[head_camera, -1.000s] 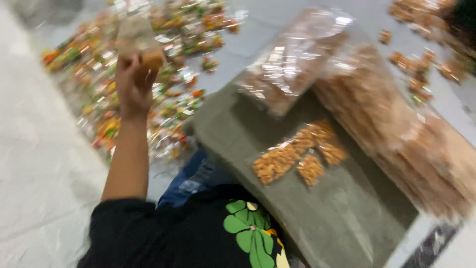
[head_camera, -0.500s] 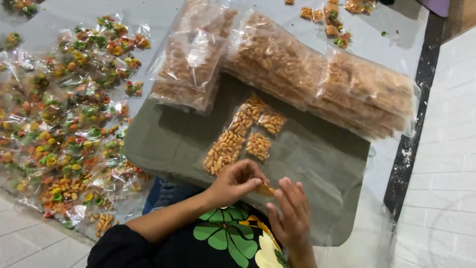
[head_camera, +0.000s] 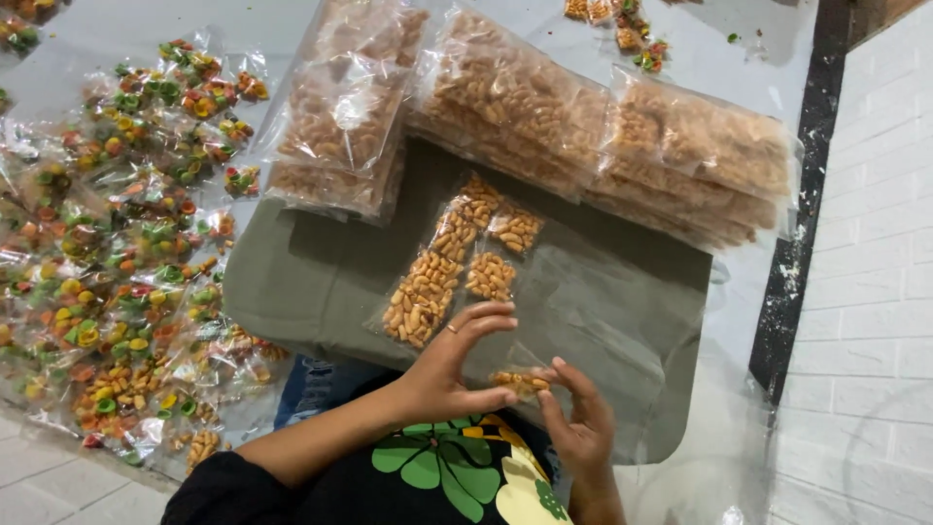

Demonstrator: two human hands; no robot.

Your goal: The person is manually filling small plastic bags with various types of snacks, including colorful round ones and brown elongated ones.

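Note:
My left hand (head_camera: 452, 369) and my right hand (head_camera: 580, 423) meet at the near edge of a grey-green cloth (head_camera: 321, 272) on my lap. Between their fingertips they pinch a small clear packet of brown snacks (head_camera: 518, 381). Just beyond my left hand, several small packets of the same brown snack (head_camera: 455, 258) lie on the cloth. A ring shows on a finger of my left hand.
Stacks of larger clear bags of brown snacks (head_camera: 603, 136) lie along the cloth's far edge. Many small packets of multicoloured snacks (head_camera: 126, 253) cover the floor at left. A white tiled surface (head_camera: 875, 292) and a dark strip (head_camera: 802, 204) run along the right.
My left arm came down from the coloured packets at left to the cloth. Both hands have since closed together on a small brown snack packet at the cloth's near edge.

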